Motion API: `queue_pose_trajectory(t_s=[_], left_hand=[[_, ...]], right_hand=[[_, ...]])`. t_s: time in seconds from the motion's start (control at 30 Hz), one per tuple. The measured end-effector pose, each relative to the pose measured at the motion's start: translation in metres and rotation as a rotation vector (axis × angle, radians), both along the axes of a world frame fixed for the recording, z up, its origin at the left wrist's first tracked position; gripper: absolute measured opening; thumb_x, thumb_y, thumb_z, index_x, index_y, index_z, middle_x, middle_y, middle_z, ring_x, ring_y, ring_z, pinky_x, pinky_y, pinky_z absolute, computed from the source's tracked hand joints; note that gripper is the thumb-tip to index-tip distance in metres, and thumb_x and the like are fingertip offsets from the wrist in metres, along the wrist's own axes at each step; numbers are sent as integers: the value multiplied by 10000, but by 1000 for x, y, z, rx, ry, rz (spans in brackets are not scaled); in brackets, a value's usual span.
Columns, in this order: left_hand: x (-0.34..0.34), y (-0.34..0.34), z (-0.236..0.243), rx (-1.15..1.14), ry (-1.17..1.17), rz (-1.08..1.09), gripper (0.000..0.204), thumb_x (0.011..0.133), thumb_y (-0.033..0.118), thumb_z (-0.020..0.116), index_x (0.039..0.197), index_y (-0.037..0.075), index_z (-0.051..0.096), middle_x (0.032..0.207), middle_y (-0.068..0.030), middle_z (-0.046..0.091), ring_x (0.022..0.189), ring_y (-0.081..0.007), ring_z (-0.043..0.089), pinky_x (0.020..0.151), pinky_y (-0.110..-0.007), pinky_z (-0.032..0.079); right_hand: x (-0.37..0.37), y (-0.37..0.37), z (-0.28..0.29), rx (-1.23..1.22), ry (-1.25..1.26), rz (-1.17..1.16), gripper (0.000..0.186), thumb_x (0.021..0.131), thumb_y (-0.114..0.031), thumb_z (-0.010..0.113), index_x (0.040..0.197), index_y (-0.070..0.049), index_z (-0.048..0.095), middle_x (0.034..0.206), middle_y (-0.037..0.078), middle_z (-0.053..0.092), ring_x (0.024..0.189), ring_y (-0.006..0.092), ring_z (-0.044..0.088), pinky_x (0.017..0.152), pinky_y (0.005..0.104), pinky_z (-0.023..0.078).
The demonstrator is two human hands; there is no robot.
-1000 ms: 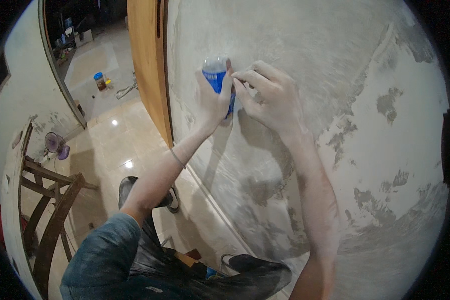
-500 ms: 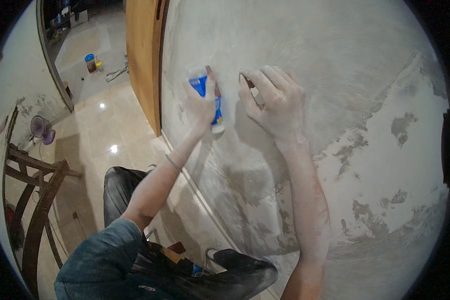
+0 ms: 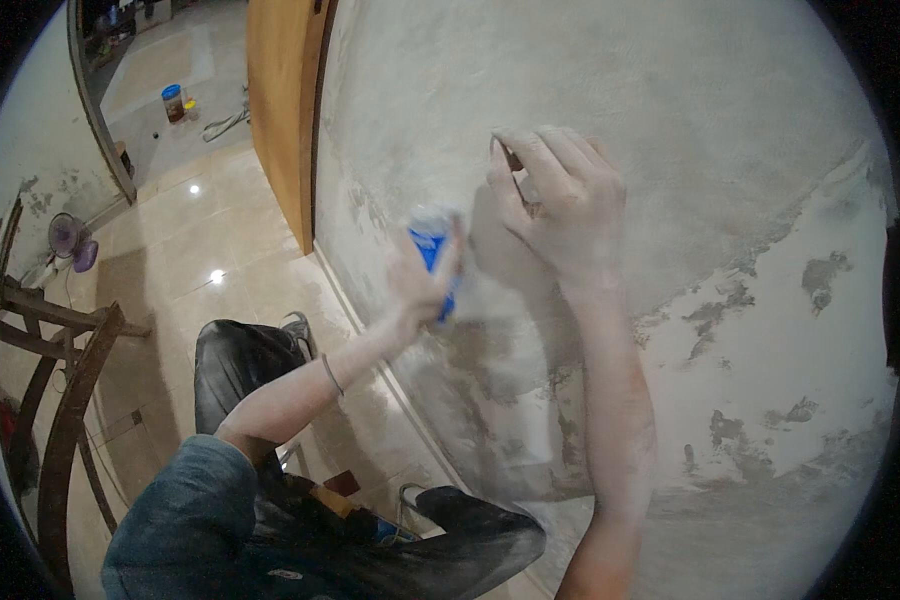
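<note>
My left hand (image 3: 420, 283) is closed round a blue-and-white plastic thing (image 3: 429, 240), bottle-like in shape and smeared by motion, close to the grey plastered wall (image 3: 710, 120). Up and to the right, my right hand (image 3: 562, 195) is held against the same wall with its fingers curled. A brown edge (image 3: 513, 157) shows between its thumb and fingers, like a folded piece of sandpaper; most of it is hidden by the hand. Pale dust coats my right hand and forearm. Lower right, the plaster gives way to a white patch with rough grey spots.
A wooden door (image 3: 282, 120) stands at the wall's left edge. A dark wooden chair (image 3: 70, 400) and a purple fan (image 3: 67, 236) are on the left. Beyond the doorway sit a blue-lidded jar (image 3: 173, 104) and a coiled cable (image 3: 225, 126). My bent legs (image 3: 430, 560) are below.
My left hand has moved down and slightly right along the wall with the blue-and-white thing. My right hand sits slightly farther right in the picture, still curled. The view has shifted a little.
</note>
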State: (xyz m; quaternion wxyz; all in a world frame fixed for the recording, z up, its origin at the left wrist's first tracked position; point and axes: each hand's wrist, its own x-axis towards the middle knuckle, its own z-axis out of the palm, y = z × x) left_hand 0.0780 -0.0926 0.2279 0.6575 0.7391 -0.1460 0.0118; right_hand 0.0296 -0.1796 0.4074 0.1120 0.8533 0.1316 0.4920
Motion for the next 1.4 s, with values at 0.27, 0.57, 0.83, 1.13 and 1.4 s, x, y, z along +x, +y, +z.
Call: queue_pose_trajectory(t_s=[0.27,0.57,0.83,1.13,1.4], left_hand=[[154,-4,-84,-217,423,75,799,917,568,595,1348,-69,380,1104,-203,635,999,-304,642,867,-432,503],[69,-11,-41,-42,-62,141,759,924,540,597,1344,-57,386,1181,-240,572,1079,-347,593,960,-443,454],[48,-3,7,-192,-11,-21,647,915,411,650,1301,-39,391,1098,-257,614,985,-356,637,864,-457,492],[106,-10,47,-368,-14,50,747,935,534,586,1309,-81,386,986,-253,661,891,-364,671,784,-445,516],[104,-15,36,-170,-100,85,663,929,508,592,1306,-17,446,1056,-247,659,973,-398,651,869,-481,478]], right_hand=[[10,13,9,-28,0,20,23,830,-112,720,852,-108,713,682,-40,651,609,95,610,628,257,484],[2,3,-2,-41,50,-25,21,837,-112,700,856,-117,705,691,-48,637,645,90,606,623,274,457],[0,8,4,-42,37,-65,45,822,-106,697,865,-118,705,689,-48,635,644,98,607,631,280,468],[0,11,4,-64,58,-60,58,819,-115,704,877,-120,701,695,-40,628,675,112,620,655,290,475],[4,12,6,-7,20,4,34,834,-132,686,861,-110,686,725,-16,635,706,154,634,679,323,482]])
